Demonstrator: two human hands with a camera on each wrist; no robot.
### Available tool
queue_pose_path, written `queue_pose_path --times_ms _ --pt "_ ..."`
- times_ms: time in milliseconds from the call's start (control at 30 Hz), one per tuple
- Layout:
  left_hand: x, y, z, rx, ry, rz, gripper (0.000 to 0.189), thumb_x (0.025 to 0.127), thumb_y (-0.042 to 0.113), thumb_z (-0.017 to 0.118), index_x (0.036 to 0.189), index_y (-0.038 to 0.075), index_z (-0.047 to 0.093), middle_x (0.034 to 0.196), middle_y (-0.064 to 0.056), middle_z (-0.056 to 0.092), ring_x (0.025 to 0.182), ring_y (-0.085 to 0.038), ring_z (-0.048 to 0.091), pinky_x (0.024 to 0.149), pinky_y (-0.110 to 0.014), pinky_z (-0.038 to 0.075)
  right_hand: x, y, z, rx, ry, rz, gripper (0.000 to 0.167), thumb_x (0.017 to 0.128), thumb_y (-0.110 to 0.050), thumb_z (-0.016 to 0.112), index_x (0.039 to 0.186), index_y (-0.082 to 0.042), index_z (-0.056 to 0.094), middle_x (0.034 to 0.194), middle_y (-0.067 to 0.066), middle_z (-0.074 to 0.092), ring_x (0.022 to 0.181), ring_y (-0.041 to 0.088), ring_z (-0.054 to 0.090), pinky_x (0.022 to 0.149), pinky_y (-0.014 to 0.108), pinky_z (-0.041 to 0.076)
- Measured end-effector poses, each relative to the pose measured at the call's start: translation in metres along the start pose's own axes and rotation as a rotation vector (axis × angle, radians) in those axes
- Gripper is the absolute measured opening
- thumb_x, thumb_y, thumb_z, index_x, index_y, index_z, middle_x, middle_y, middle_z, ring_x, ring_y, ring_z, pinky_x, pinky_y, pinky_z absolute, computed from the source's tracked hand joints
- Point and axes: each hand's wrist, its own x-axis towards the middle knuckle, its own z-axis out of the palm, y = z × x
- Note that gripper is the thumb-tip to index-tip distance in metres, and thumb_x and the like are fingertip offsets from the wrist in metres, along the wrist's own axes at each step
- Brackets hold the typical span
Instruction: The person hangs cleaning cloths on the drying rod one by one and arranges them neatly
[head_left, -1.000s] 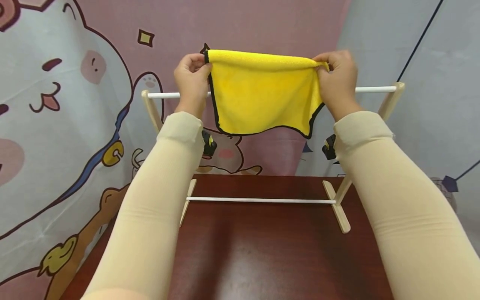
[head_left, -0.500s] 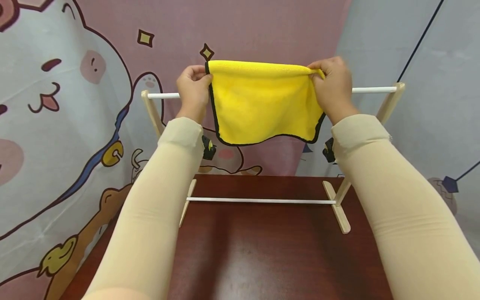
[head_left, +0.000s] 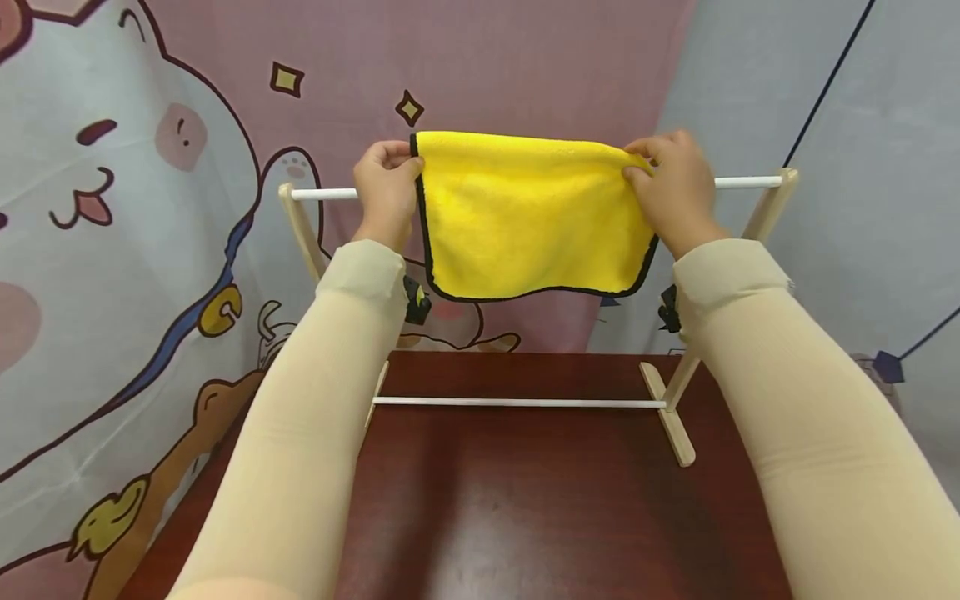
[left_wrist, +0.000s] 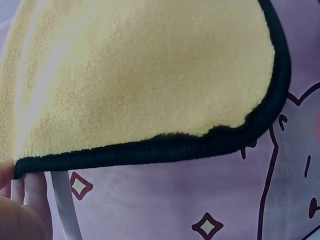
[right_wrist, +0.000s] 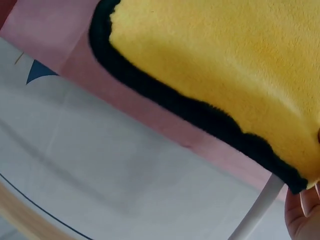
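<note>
That black-edged yellow towel (head_left: 525, 225) hangs before the white upper rail (head_left: 748, 182), long axis nine-to-three alongside it, left hand (head_left: 387, 193) pinching its ten-o'clock end, right hand (head_left: 677, 193) its two-o'clock

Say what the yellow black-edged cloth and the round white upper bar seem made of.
Yellow black-edged cloth: soft matte plush, perhaps microfibre, judging by its fuzzy nap. Round white upper bar: smooth plastic, or coated metal or wood; its even surface leaves that open.
</note>
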Motion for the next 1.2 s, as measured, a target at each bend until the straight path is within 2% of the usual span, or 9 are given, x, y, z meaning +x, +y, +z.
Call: queue_pose_path --times_ms 367,600,700,867,933,1033,1100,1200 --pt "-0.003 -0.001 -0.002 0.019 0.025 -0.021 0.009 0.092 0.006 0.064 0.101 0.008 0.065 0.092 -0.001 0.057 0.089 -0.015 0.055 0.081 -0.023 0.048 -0.016 0.015 -0.005 -0.050 0.003 0.095 0.051 0.097 -0.037 0.052 0.137 -0.005 0.053 0.129 0.021 0.050 0.117 0.036 0.044 0.096 0.052 0.039" --pt "-0.006 0.000 -0.002 0.011 0.038 -0.035 0.009 0.093 0.007 0.064 0.102 0.008 0.065 0.092 0.000 0.057 0.090 -0.015 0.055 0.082 -0.024 0.048 -0.028 0.021 -0.005 -0.027 -0.036 0.218 0.066 0.095 -0.054 0.044 0.133 -0.001 0.049 0.126 0.021 0.057 0.102 0.037 0.054 0.079 0.045 0.046" --pt "-0.006 0.000 -0.002 0.004 0.036 -0.049 0.009 0.093 0.007 0.064 0.102 0.008 0.065 0.092 0.000 0.057 0.090 -0.015 0.056 0.082 -0.024 0.048 -0.030 0.019 -0.005 0.023 -0.027 0.250 0.067 0.095 -0.056 0.044 0.134 -0.003 0.048 0.126 0.019 0.061 0.102 0.035 0.059 0.075 0.039 0.047" --pt "-0.008 0.000 -0.002 0.008 0.023 -0.066 0.011 0.093 0.008 0.063 0.104 0.008 0.065 0.095 -0.001 0.056 0.092 -0.015 0.056 0.082 -0.024 0.049 -0.025 0.017 -0.004 0.239 0.013 0.366 0.062 0.091 -0.049 0.058 0.135 -0.006 0.051 0.130 0.015 0.058 0.098 0.019 0.060 0.074 0.026 0.048" --pt "-0.008 0.001 -0.003 0.001 0.013 -0.067 0.010 0.094 0.009 0.063 0.104 0.008 0.064 0.096 -0.001 0.056 0.092 -0.015 0.055 0.081 -0.025 0.049 -0.022 0.015 -0.006 0.341 0.013 0.426 0.061 0.089 -0.045 0.064 0.136 -0.007 0.053 0.134 0.013 0.055 0.097 0.013 0.057 0.080 0.024 0.048" --pt "-0.008 0.003 -0.005 -0.011 0.002 -0.052 0.008 0.094 0.010 0.062 0.103 0.008 0.062 0.097 -0.002 0.056 0.091 -0.015 0.055 0.080 -0.025 0.049 -0.019 0.013 -0.013 0.402 -0.023 0.502 0.063 0.086 -0.045 0.068 0.137 -0.009 0.055 0.134 0.008 0.053 0.093 0.010 0.053 0.087 0.026 0.046" --pt "-0.007 0.005 -0.006 -0.020 -0.001 -0.039 0.008 0.095 0.010 0.062 0.103 0.008 0.061 0.098 -0.002 0.056 0.091 -0.015 0.056 0.080 -0.026 0.049 -0.018 0.011 -0.019 0.420 -0.061 0.541 0.065 0.084 -0.046 0.069 0.137 -0.010 0.055 0.129 0.004 0.054 0.092 0.009 0.052 0.088 0.027 0.046" --pt "-0.007 0.008 -0.007 -0.022 0.000 -0.029 0.008 0.094 0.010 0.062 0.102 0.009 0.061 0.099 -0.002 0.057 0.092 -0.015 0.055 0.081 -0.024 0.049 -0.017 0.010 -0.024 0.436 -0.096 0.582 0.057 0.081 -0.047 0.073 0.126 -0.013 0.062 0.110 -0.003 0.055 0.083 0.007 0.052 0.078 0.023 0.051"
